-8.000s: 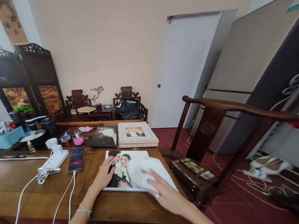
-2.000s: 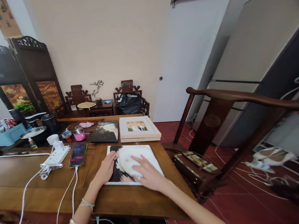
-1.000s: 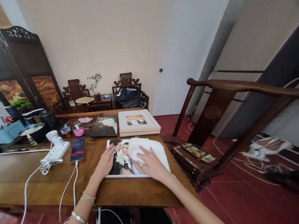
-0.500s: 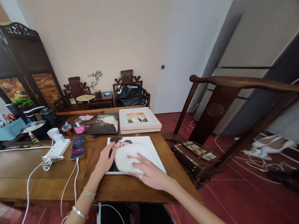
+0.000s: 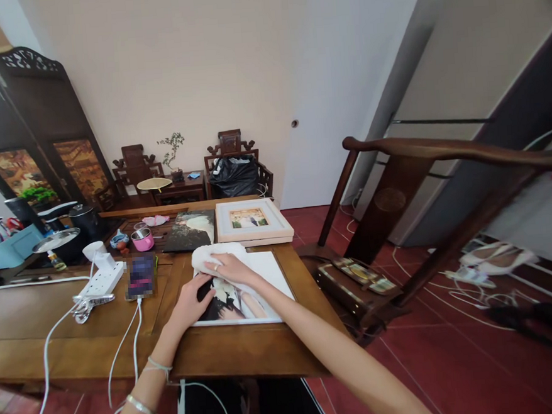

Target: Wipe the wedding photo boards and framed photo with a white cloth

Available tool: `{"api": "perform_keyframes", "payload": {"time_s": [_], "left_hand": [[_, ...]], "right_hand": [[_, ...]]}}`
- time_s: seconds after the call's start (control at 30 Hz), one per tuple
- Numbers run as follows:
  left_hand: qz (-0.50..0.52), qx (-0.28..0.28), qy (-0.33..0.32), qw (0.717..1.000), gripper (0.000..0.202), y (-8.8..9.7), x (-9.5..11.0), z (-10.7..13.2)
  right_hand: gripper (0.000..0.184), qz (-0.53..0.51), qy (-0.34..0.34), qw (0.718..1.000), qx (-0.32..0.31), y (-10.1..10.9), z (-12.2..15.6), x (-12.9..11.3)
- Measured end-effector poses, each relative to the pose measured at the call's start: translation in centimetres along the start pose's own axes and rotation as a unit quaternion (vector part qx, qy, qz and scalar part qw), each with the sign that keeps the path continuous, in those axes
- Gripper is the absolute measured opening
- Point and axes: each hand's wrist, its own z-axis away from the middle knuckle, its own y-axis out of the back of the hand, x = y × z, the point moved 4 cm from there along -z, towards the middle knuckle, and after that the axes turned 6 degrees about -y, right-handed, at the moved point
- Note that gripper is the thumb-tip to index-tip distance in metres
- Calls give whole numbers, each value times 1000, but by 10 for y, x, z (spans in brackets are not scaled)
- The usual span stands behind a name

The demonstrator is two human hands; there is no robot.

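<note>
A large photo print [image 5: 276, 282] with a white border lies flat on the wooden table near its front right edge. Across its upper left part is a bunched white cloth [image 5: 236, 247]. My right hand [image 5: 233, 268] presses down on this cloth and grips it, fingers partly sunk in the folds. My left hand [image 5: 193, 300] rests on the photo's left side, thumb and fingers apart, holding nothing. Dark areas, white flowers and an arm in the picture show below the cloth; my right forearm covers some of its right half.
Behind the photo lie a dark photo panel [image 5: 190, 230] and stacked pale frames [image 5: 253, 224]. Left of it are a phone [image 5: 140, 276] on a cable, a power strip [image 5: 102, 281] and a pink cup [image 5: 142, 239]. A wooden chair [image 5: 375, 212] stands at the right.
My right hand has slid the cloth from the photo's middle to its upper left, uncovering the lower part of the picture. My left hand has shifted slightly down and left.
</note>
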Motion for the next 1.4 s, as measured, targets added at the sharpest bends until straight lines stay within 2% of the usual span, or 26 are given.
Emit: {"api": "perform_keyframes", "payload": {"time_s": [0.07,0.13,0.3,0.37,0.47,0.63,0.67,0.77,0.87,0.97,1.1,1.2,1.3,1.4], "left_hand": [[5,-1,6,1000,32,0,0,0],[11,-2,9,1000,33,0,0,-1],[16,-6,5,1000,37,-1,0,0],[17,-3,9,1000,37,-1,0,0],[19,-3,11,1000,38,-2,-2,1],[11,-5,0,1000,38,-5,-6,2],[10,-5,2,1000,39,-5,-7,2],[12,-8,8,1000,39,-5,-6,2],[13,-13,16,1000,39,-3,-4,2],[13,-14,16,1000,39,-3,-4,1],[12,-13,10,1000,38,-4,-7,2],[10,-12,13,1000,39,-6,-11,3],[10,-13,18,1000,40,-7,-12,3],[11,-14,19,1000,40,-8,-11,4]], "right_hand": [[37,11,4,1000,-2,2,6,3],[39,22,6,1000,-5,12,18,11],[44,61,-21,998,18,59,47,51],[44,79,-40,996,26,71,58,65],[32,122,-14,992,27,70,82,69],[9,238,94,966,20,47,145,41],[8,252,105,962,9,45,156,36],[30,279,121,953,-18,47,175,28],[48,305,110,946,-17,58,165,32],[59,338,88,937,-26,64,133,43],[61,367,67,927,-42,62,84,55],[59,374,57,925,-39,59,65,59],[60,372,59,926,-39,57,72,59],[61,353,80,931,-47,53,104,50]]}}
